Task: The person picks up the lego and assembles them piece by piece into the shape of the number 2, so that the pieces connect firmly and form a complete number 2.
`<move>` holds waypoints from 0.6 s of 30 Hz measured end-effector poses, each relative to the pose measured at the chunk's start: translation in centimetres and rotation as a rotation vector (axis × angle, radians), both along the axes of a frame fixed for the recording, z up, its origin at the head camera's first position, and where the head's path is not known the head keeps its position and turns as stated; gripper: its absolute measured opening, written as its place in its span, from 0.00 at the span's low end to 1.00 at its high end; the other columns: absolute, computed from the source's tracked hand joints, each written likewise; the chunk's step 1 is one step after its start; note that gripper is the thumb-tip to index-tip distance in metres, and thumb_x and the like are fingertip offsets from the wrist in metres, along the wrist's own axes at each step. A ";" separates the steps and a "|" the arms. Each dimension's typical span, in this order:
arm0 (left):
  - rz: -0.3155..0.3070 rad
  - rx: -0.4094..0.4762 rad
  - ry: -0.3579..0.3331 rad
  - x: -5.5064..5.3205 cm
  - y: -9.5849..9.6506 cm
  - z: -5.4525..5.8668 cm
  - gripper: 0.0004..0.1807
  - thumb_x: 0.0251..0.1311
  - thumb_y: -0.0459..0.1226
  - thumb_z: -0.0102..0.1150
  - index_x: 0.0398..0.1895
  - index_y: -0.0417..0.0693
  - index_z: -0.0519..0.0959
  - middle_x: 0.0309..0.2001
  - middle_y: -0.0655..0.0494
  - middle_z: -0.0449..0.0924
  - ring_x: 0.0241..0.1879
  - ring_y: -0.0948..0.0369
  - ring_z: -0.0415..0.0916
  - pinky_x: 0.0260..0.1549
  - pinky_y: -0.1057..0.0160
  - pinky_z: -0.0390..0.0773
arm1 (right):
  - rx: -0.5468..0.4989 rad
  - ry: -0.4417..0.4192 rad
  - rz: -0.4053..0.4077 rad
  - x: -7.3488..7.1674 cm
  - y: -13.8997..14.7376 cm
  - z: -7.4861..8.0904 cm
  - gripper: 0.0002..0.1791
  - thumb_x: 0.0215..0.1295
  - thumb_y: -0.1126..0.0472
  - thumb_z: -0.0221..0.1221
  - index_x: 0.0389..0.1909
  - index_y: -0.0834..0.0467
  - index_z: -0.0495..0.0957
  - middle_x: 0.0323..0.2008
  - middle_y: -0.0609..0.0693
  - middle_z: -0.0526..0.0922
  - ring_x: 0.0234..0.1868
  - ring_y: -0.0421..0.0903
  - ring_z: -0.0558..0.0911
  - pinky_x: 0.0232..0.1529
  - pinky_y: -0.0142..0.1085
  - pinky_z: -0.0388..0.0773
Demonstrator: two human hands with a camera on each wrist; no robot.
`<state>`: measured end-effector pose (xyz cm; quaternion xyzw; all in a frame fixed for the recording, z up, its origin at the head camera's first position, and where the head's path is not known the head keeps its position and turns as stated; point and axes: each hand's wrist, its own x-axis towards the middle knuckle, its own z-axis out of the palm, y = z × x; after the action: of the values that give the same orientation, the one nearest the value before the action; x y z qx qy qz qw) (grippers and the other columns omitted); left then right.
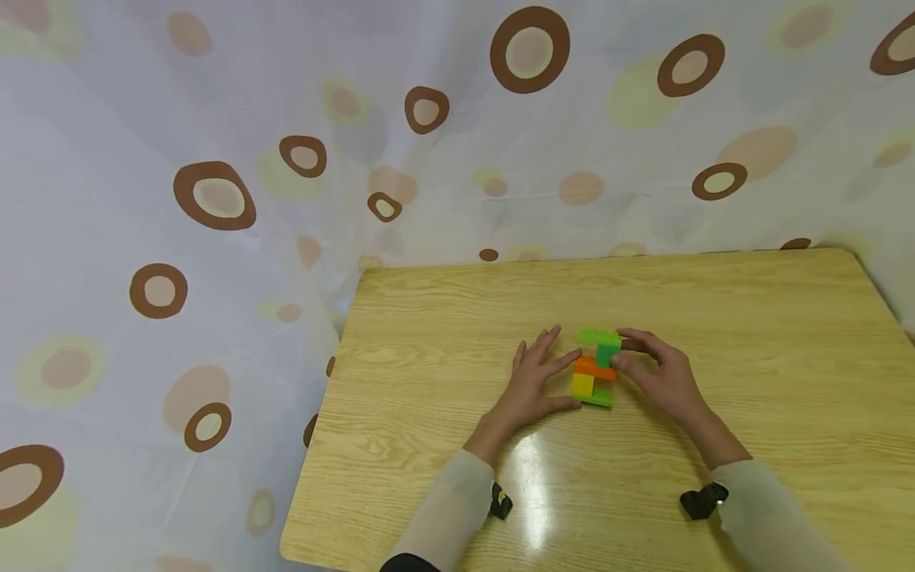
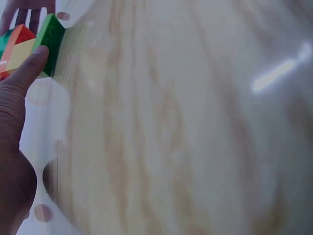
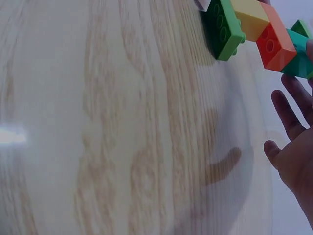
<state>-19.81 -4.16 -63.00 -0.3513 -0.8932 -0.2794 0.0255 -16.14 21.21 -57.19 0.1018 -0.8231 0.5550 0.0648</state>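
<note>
A stack of toy building bricks (image 1: 583, 385) is between both hands on the wooden table. From its near end it has a light green brick (image 3: 224, 29), a yellow brick (image 3: 250, 18), an orange brick (image 3: 275, 41), a teal-green brick (image 1: 606, 354) and a light green brick (image 1: 597, 337) at the far end. The left hand (image 1: 529, 386) holds the near part, its thumb on the near green brick and index finger at the orange one; its other fingers are spread. The right hand (image 1: 665, 375) pinches the far part, thumb by the teal-green brick and index finger by the far green one.
The light wood table (image 1: 422, 334) has rounded corners and a glare patch near its front. A patterned curtain (image 1: 457, 159) hangs behind it and along its left side. A dark wrist device (image 1: 704, 500) sits at the right sleeve, another (image 1: 500, 500) at the left.
</note>
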 end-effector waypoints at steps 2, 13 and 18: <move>0.000 0.004 -0.004 0.0 0.0 0.2 0.49 0.51 0.58 0.72 0.76 0.72 0.59 0.80 0.54 0.34 0.78 0.50 0.36 0.72 0.38 0.37 | 0.002 -0.012 0.011 0.0 0.0 0.2 0.28 0.65 0.64 0.66 0.65 0.62 0.72 0.51 0.63 0.82 0.59 0.59 0.73 0.60 0.67 0.62; 0.006 -0.047 0.014 -0.3 0.2 0.2 0.47 0.49 0.64 0.68 0.74 0.70 0.62 0.80 0.55 0.33 0.78 0.49 0.34 0.72 0.39 0.38 | 0.132 -0.002 0.016 -1.8 1.8 -3.5 0.30 0.64 0.54 0.68 0.67 0.48 0.72 0.61 0.53 0.75 0.67 0.58 0.67 0.62 0.66 0.61; 0.004 -0.055 0.026 -0.1 0.3 0.5 0.47 0.48 0.65 0.69 0.72 0.66 0.67 0.80 0.53 0.36 0.78 0.47 0.36 0.72 0.37 0.40 | 0.221 0.092 0.043 -2.6 2.2 -4.4 0.28 0.65 0.55 0.67 0.65 0.55 0.74 0.66 0.61 0.70 0.70 0.66 0.61 0.63 0.70 0.54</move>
<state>-19.96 -3.91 -62.54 -0.3537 -0.9008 -0.2503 0.0281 -18.72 23.43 -61.56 0.1513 -0.8731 0.4568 0.0787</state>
